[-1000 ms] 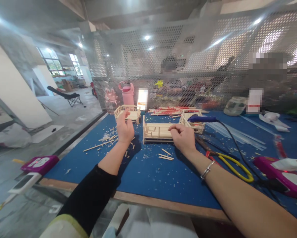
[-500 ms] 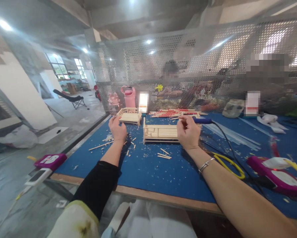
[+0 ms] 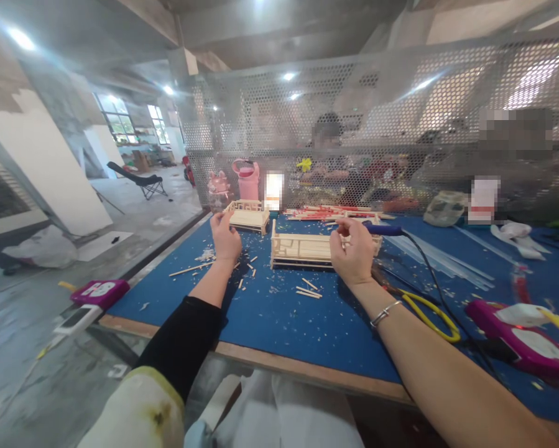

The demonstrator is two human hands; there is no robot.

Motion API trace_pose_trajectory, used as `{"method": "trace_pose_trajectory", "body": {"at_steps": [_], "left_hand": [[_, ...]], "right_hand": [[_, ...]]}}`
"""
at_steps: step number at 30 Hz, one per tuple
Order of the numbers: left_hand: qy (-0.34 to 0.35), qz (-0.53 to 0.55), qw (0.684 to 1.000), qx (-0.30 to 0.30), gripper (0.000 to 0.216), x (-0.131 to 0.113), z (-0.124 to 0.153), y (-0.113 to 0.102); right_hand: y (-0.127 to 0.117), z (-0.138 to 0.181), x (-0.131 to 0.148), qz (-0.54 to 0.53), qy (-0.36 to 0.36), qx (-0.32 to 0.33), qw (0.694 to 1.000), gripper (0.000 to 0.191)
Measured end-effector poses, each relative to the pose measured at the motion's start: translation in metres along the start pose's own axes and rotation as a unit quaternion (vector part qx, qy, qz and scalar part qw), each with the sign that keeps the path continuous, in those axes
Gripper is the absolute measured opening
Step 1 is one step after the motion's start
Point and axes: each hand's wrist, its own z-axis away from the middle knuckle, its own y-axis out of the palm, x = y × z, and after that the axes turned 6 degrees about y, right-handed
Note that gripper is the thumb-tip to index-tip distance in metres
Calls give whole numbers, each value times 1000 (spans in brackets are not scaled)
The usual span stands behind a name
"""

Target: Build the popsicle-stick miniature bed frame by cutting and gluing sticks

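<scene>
A blue mat carries three small stick-built wooden bed models. My left hand hovers with curled fingers just in front of the far-left model, fingertips close to its near rail. Its palm is turned away, so anything it holds stays hidden. My right hand is raised at the right end of the middle model, thumb and forefinger pinched together. What they pinch is too small to name. A blue-handled corded tool lies just behind that hand, across the third model.
Loose sticks and shavings litter the mat. Yellow-handled cutters, a magenta object and clear rods lie right. A stick pile, a pink bottle and a perforated screen with people behind stand at the back. Wooden table edge in front.
My left hand has drawn back off the far-left model. My right hand lifted from the middle model's front rail and pinched its fingers. The view shifted slightly right and up.
</scene>
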Motion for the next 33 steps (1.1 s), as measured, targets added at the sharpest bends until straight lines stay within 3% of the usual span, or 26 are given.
{"method": "trace_pose_trajectory", "body": {"at_steps": [3, 9, 16, 22, 25, 30, 33], "left_hand": [[10, 1, 1000, -6, 47, 0, 1, 1], [-24, 51, 996, 62, 30, 4, 2, 11], [36, 30, 996, 79, 24, -1, 5, 14], [-8, 5, 996, 92, 12, -7, 7, 8], [-35, -15, 995, 94, 20, -7, 7, 6], [-56, -23, 997, 53, 29, -1, 5, 8], [25, -5, 1000, -1, 37, -2, 4, 10]], "right_hand": [[0, 1, 0, 7, -10, 3, 1000, 23], [2, 3, -1, 10, -22, 8, 1000, 20], [6, 5, -4, 8, -44, -13, 999, 18], [5, 6, -3, 16, -41, -4, 999, 18], [5, 6, -4, 16, -48, -4, 999, 18], [6, 7, -4, 15, -43, -1, 999, 18], [6, 7, -4, 17, -40, 7, 999, 18]]}}
